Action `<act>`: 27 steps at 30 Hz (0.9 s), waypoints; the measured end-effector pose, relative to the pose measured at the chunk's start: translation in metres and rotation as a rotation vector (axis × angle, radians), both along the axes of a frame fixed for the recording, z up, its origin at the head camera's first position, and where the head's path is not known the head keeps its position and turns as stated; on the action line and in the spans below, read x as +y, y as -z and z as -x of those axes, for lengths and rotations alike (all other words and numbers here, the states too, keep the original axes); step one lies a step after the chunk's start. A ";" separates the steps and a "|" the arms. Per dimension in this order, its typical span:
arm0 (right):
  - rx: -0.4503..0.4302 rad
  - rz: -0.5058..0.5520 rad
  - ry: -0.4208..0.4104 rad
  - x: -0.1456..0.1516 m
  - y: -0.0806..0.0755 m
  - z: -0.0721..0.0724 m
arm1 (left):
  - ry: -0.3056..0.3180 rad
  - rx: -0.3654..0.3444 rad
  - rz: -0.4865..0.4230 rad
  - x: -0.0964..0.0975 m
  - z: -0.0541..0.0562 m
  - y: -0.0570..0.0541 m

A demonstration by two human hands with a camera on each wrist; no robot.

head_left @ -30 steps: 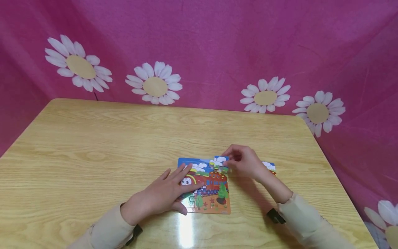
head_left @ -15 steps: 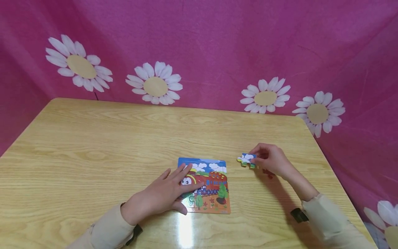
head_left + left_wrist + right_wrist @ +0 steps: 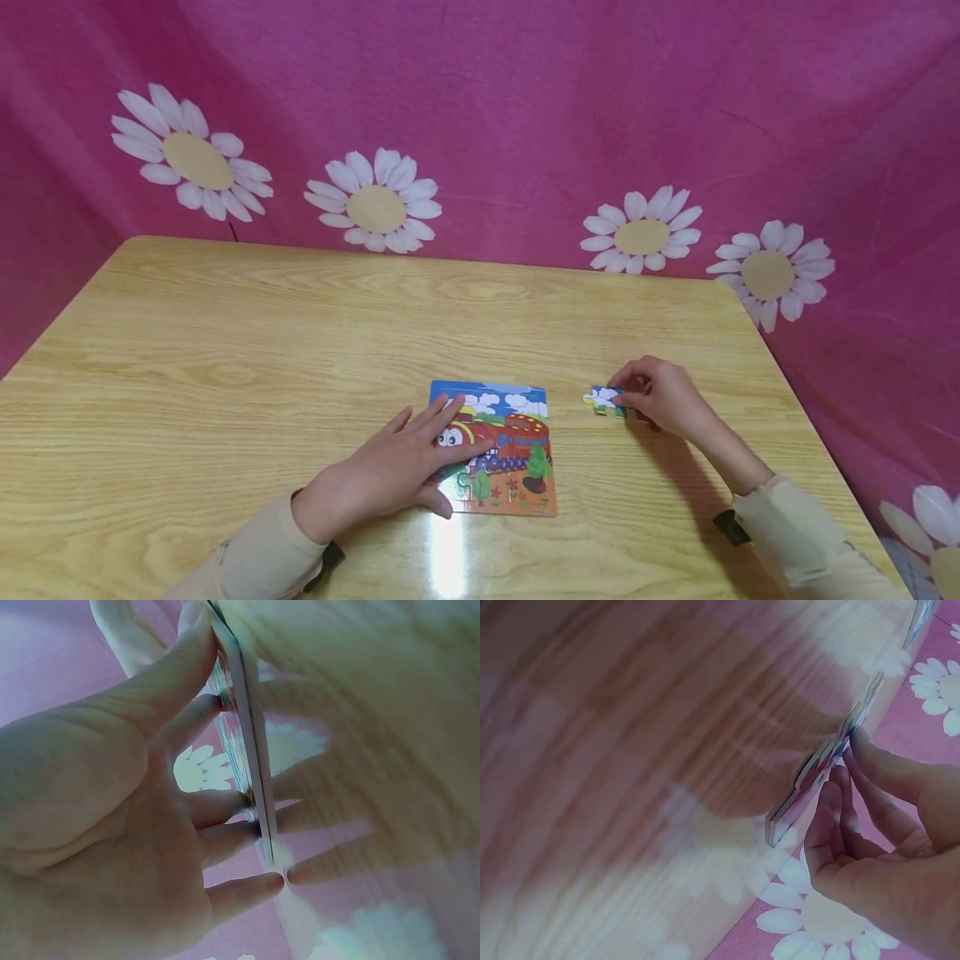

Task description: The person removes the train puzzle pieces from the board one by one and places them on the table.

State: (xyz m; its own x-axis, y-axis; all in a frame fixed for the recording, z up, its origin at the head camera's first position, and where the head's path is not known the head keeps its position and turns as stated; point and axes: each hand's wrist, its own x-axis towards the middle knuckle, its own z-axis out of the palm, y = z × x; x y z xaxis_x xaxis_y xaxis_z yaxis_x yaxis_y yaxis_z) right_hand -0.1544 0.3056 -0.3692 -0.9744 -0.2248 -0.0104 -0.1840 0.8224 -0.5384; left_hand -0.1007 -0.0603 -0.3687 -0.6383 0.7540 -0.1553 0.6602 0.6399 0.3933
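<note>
A jigsaw puzzle (image 3: 517, 450) showing a red cartoon train lies flat on the table in the head view. My left hand (image 3: 390, 467) rests on its left side with fingers spread, covering part of the picture. The left wrist view shows the left fingertips (image 3: 244, 801) against the puzzle's face. To the right of the puzzle, my right hand (image 3: 663, 398) pinches a blue-and-white cloud puzzle piece (image 3: 606, 400) between thumb and finger, at or just above the table. A dark red piece (image 3: 647, 423) lies partly hidden beneath that hand. Low pieces (image 3: 806, 787) overlap in the right wrist view.
The wooden table (image 3: 300, 333) has a glossy surface with a bright reflection below the puzzle. A pink cloth (image 3: 495, 125) printed with white daisies hangs behind and beside it.
My right hand has carried the cloud piece from the puzzle's upper right corner out to the right, then lowered it beside the other piece. The left hand has stayed in place.
</note>
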 end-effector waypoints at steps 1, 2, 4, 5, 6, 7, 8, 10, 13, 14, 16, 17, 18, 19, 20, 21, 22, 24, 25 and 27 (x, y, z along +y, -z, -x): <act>-0.005 0.004 0.003 0.000 0.000 0.000 | 0.001 0.003 0.002 0.000 0.000 0.000; -0.005 0.004 0.002 0.000 0.001 0.000 | 0.001 0.003 0.003 0.000 0.000 0.000; -0.006 0.002 0.002 0.000 0.000 0.000 | 0.005 0.008 0.001 0.000 0.000 0.000; -0.006 0.000 0.002 0.000 0.001 0.000 | 0.006 0.008 0.001 0.000 0.000 0.000; -0.005 -0.003 0.000 0.000 0.001 0.000 | 0.006 0.007 0.000 0.001 0.000 0.000; -0.003 -0.004 -0.001 0.000 0.001 0.000 | 0.005 0.007 0.000 0.001 0.000 0.000; 0.000 -0.006 -0.004 0.000 0.001 0.000 | 0.005 0.006 -0.001 0.001 0.000 -0.001; 0.004 -0.007 -0.007 0.000 0.000 -0.001 | 0.005 0.008 -0.003 0.001 -0.001 -0.001; 0.022 -0.002 -0.012 -0.001 -0.001 -0.001 | 0.004 0.015 -0.006 0.000 -0.001 -0.003; 0.029 0.005 -0.017 -0.002 -0.002 -0.001 | 0.006 0.018 -0.012 0.000 -0.001 -0.003; 0.041 0.030 -0.035 -0.007 -0.005 0.000 | 0.007 0.023 -0.022 -0.001 -0.002 -0.004; 0.045 0.048 -0.049 -0.011 -0.006 0.000 | 0.007 0.019 -0.033 -0.002 -0.002 -0.004; 0.040 0.072 -0.064 -0.016 -0.008 0.000 | 0.006 0.018 -0.045 -0.003 -0.002 -0.004; 0.034 0.097 -0.080 -0.022 -0.009 0.000 | 0.003 0.014 -0.057 -0.004 -0.003 -0.004; 0.020 0.128 -0.095 -0.028 -0.010 0.001 | -0.001 0.010 -0.072 -0.005 -0.003 -0.004; 0.005 0.154 -0.107 -0.035 -0.012 0.001 | -0.008 0.004 -0.083 -0.007 -0.003 -0.005; -0.012 0.182 -0.120 -0.042 -0.013 0.001 | -0.015 -0.001 -0.092 -0.008 -0.003 -0.005; -0.057 0.235 -0.129 -0.058 -0.013 0.001 | -0.030 -0.001 -0.099 -0.011 -0.003 -0.004; -0.080 0.259 -0.132 -0.066 -0.013 0.001 | -0.038 -0.001 -0.096 -0.012 -0.003 -0.004; -0.122 0.303 -0.147 -0.082 -0.012 0.001 | -0.050 0.004 -0.082 -0.014 -0.004 -0.004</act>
State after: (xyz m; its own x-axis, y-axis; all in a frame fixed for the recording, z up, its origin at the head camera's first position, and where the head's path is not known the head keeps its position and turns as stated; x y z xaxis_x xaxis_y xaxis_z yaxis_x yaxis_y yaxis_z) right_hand -0.1558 0.2236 -0.3573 -0.9271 -0.3731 -0.0360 -0.2079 0.5918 -0.7788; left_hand -0.0969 -0.0747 -0.3649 -0.6763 0.7309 -0.0918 0.6296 0.6382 0.4430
